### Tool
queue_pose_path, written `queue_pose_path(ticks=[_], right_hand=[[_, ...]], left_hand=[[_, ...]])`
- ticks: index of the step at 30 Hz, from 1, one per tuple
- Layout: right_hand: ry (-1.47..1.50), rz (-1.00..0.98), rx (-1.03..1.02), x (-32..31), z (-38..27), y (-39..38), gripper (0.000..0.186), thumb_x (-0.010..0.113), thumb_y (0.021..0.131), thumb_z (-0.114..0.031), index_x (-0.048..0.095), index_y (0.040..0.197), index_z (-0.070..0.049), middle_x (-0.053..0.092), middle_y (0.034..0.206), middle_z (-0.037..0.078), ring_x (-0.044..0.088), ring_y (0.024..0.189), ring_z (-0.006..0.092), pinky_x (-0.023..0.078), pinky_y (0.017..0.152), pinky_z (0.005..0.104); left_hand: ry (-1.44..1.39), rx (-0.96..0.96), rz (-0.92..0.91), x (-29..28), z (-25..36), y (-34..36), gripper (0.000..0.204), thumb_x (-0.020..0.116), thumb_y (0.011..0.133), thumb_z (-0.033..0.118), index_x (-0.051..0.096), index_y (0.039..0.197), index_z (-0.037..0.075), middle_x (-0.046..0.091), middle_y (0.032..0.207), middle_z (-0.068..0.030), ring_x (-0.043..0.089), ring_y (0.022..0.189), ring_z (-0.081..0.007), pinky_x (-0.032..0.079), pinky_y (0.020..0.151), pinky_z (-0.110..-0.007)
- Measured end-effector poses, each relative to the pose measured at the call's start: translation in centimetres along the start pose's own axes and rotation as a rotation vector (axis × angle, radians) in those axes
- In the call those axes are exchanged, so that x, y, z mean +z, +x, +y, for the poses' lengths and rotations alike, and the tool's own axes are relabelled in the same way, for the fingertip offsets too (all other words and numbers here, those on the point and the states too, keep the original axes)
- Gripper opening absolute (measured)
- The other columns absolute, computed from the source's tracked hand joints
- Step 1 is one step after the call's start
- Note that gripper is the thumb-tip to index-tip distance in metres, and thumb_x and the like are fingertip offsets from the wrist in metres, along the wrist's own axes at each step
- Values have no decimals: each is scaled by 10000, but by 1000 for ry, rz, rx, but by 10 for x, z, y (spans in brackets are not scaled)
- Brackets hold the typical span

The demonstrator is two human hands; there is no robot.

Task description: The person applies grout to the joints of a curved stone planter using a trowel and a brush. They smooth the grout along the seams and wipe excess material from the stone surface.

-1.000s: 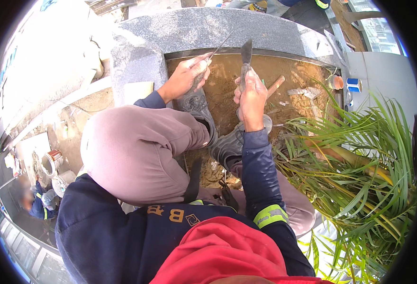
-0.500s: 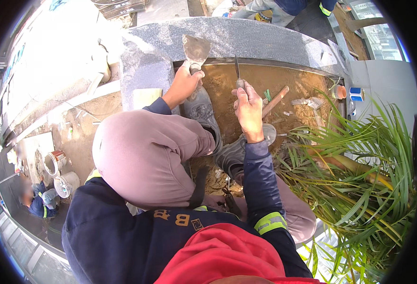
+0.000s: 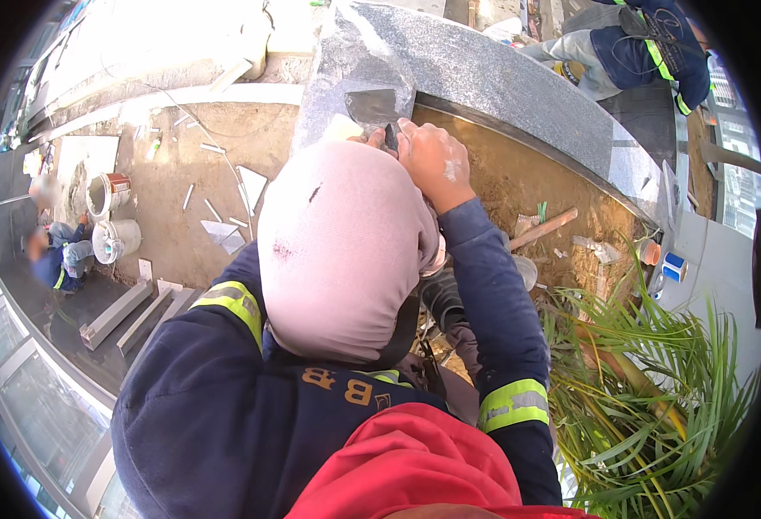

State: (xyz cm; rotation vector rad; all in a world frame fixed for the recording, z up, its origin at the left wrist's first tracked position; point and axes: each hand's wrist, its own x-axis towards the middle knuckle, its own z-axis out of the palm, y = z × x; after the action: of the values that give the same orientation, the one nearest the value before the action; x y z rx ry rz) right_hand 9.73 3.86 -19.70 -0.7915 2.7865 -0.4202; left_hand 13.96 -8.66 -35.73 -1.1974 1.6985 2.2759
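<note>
My left hand (image 3: pixel 367 137) is mostly hidden behind my raised knee; its fingertips show at the handle end of a wide-bladed putty knife (image 3: pixel 372 105). The putty knife's dark blade is over the grey stone slab (image 3: pixel 337 78), though contact is unclear. My right hand (image 3: pixel 437 163), with pale smears on its back, is closed close beside the left one. A narrow-bladed knife was in it a moment earlier; now a dark sliver (image 3: pixel 391 136) shows by its fingertips, the rest covered.
A long grey stone curb (image 3: pixel 502 73) borders a soil bed holding a wooden stick (image 3: pixel 545 228). Palm fronds (image 3: pixel 649 381) spread at right. Two buckets (image 3: pixel 116 240) and a person (image 3: pixel 60 255) are at left. Another person (image 3: pixel 636 52) bends at the far right.
My view has swung left. Both hands have come together over the slab's corner beyond my knee. The putty knife has tilted down, and the narrow blade is now mostly hidden.
</note>
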Motion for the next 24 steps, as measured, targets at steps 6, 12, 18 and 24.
queue_pose_path(ticks=[6,12,18,24], right_hand=[[-118,-11,-85,33,-9,24,221,575,951,-191,723,1049,-60,726,880,171,732,798,381,592,730,477],[-111,-80,-75,19,-17,78,169,619,859,-117,759,895,-30,745,894,229,751,884,381,600,772,467],[-156,-158,-85,9,-32,71,178,611,874,-127,756,910,-28,746,909,230,752,869,380,599,774,476],[-219,-175,-101,22,-28,54,217,577,922,-144,735,928,5,748,899,220,750,860,394,600,751,480]], left_hand=[[149,100,98,5,3,3,265,657,965,191,669,906,-67,709,773,-177,703,669,-246,552,563,-372],[268,93,141,15,9,-5,292,666,952,200,657,861,-78,692,728,-180,685,629,-259,539,556,-392],[348,9,190,19,7,-15,313,664,942,197,638,835,-97,686,711,-190,678,635,-283,538,587,-413],[296,-115,89,13,18,-30,266,614,945,136,628,968,-129,726,964,-213,700,886,-304,553,780,-382]])
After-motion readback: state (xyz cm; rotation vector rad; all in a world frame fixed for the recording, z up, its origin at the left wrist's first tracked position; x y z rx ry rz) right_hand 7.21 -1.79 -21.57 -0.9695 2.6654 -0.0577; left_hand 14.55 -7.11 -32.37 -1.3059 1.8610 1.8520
